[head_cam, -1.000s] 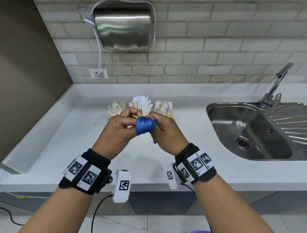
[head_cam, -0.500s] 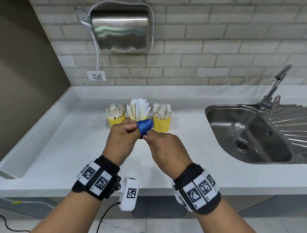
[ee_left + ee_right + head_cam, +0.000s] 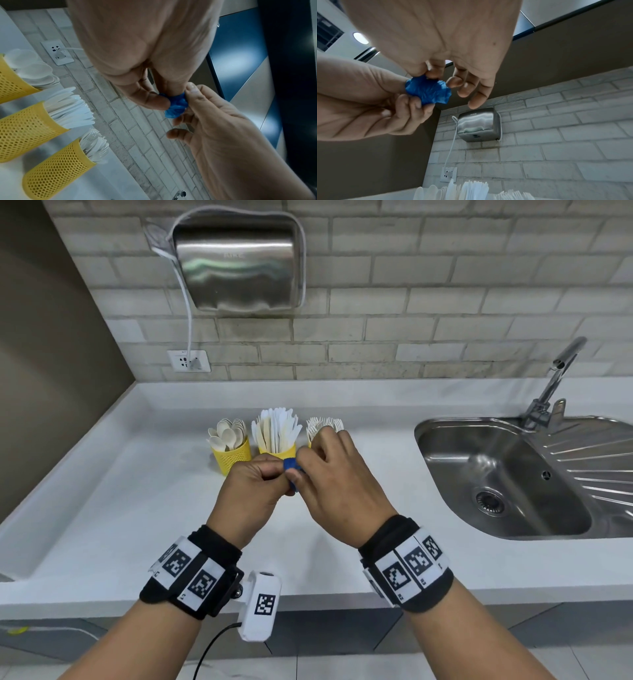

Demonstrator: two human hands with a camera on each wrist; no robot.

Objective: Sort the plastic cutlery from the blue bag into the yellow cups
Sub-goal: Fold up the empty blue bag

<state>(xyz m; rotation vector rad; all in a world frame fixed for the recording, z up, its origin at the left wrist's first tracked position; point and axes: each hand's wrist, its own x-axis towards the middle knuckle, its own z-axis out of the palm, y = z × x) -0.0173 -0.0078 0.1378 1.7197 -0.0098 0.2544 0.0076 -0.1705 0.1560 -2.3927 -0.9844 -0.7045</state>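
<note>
The blue bag (image 3: 290, 470) is crumpled into a small wad (image 3: 176, 106) (image 3: 428, 90) held above the counter in front of the cups. My left hand (image 3: 253, 487) grips it with curled fingers and thumb. My right hand (image 3: 329, 474) pinches its other side with thumb and forefinger, the other fingers spread loosely. Three yellow mesh cups stand in a row behind: the left one (image 3: 233, 455) holds spoons (image 3: 227, 434), the middle one (image 3: 279, 453) knives (image 3: 277, 429), the right one, mostly hidden by my right hand, forks (image 3: 323, 424).
A steel sink (image 3: 507, 477) with a tap (image 3: 558, 381) lies at the right. A hand dryer (image 3: 239, 265) hangs on the brick wall, its cord running to a socket (image 3: 189, 361). A brown wall bounds the white counter (image 3: 113, 508) at the left.
The bag has been squeezed into a much smaller wad. Both hands have dropped lower and nearer, so the cups now show above them.
</note>
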